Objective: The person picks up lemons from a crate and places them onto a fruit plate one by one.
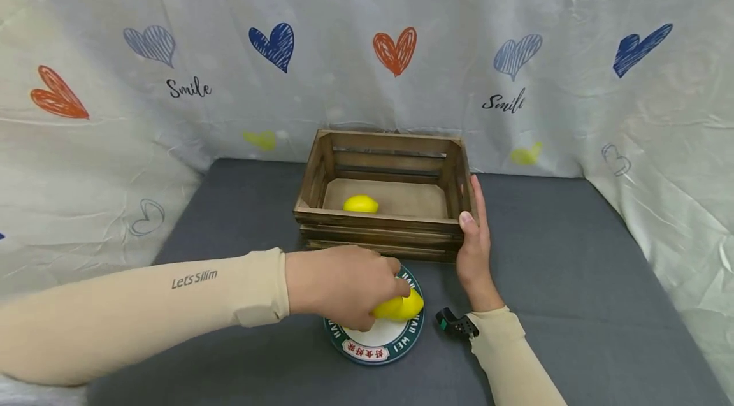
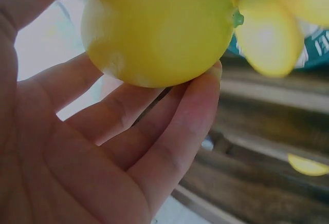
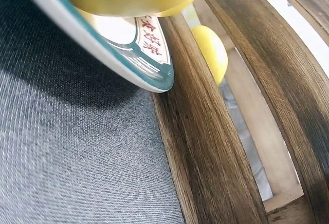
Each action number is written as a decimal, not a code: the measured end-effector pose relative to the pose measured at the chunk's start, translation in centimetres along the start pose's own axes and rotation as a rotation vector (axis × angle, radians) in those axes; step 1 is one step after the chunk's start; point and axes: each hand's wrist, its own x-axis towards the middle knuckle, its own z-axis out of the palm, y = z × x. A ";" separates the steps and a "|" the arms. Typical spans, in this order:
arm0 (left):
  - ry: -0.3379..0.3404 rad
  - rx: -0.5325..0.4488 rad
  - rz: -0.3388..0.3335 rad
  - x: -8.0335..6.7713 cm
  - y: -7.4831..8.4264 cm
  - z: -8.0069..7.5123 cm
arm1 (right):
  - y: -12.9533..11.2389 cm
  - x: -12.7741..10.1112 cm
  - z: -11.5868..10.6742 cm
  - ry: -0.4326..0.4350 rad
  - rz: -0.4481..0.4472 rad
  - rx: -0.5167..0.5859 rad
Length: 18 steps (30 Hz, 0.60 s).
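Observation:
My left hand (image 1: 350,280) reaches over a round plate (image 1: 401,347) with a green lettered rim and pinches a yellow lemon (image 2: 159,34) between thumb and fingers. Beside the held fruit, more lemons (image 2: 270,34) show on the plate in the left wrist view. Behind the plate stands a brown slatted wooden crate (image 1: 381,237) with one lemon (image 1: 360,204) on its floor near the front. My right hand (image 1: 474,259) grips the crate's right side, thumb at the front corner and fingers up along the outside. The left hand hides part of the plate.
The crate and plate stand on a dark grey cloth-covered table (image 1: 573,278). Behind it hangs a pale curtain (image 1: 344,94) printed with hearts. A black band (image 1: 457,323) is on the right wrist, near the plate.

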 end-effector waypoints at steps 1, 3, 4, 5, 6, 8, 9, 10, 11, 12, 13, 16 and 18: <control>-0.004 0.008 0.005 0.0 0.2 0.4 | 0.0 0.0 0.0 0.001 -0.001 0.003; -0.009 0.031 0.013 0.1 0.6 1.1 | 0.1 0.0 0.1 0.003 -0.001 0.007; -0.008 0.042 0.021 0.2 0.8 1.5 | 0.1 0.1 0.1 0.004 -0.002 0.008; -0.008 0.053 0.026 0.2 1.0 1.9 | 0.1 0.1 0.1 0.003 -0.001 0.010; -0.007 0.067 0.034 0.3 1.2 2.3 | 0.1 0.1 0.1 0.001 0.001 0.014; -0.003 0.091 0.050 0.5 1.5 2.9 | 0.2 0.1 0.1 -0.002 0.002 0.015; -0.002 0.101 0.058 0.6 1.6 3.2 | 0.2 0.1 0.1 -0.003 0.003 0.017; -0.001 0.113 0.064 0.6 1.7 3.5 | 0.2 0.1 0.1 -0.004 0.002 0.015; -0.001 0.123 0.069 0.7 1.8 3.7 | 0.2 0.1 0.1 -0.005 0.001 0.015; -0.001 0.130 0.073 0.8 1.9 4.0 | 0.1 0.1 0.1 -0.005 0.000 0.016; -0.001 0.130 0.076 0.8 1.9 4.1 | 0.1 0.1 0.1 -0.005 -0.001 0.015; 0.002 0.115 0.085 1.0 2.0 4.7 | 0.0 0.0 0.1 -0.004 0.000 0.016; 0.002 0.097 0.093 1.2 2.1 5.2 | 0.0 0.0 0.1 -0.005 0.001 0.015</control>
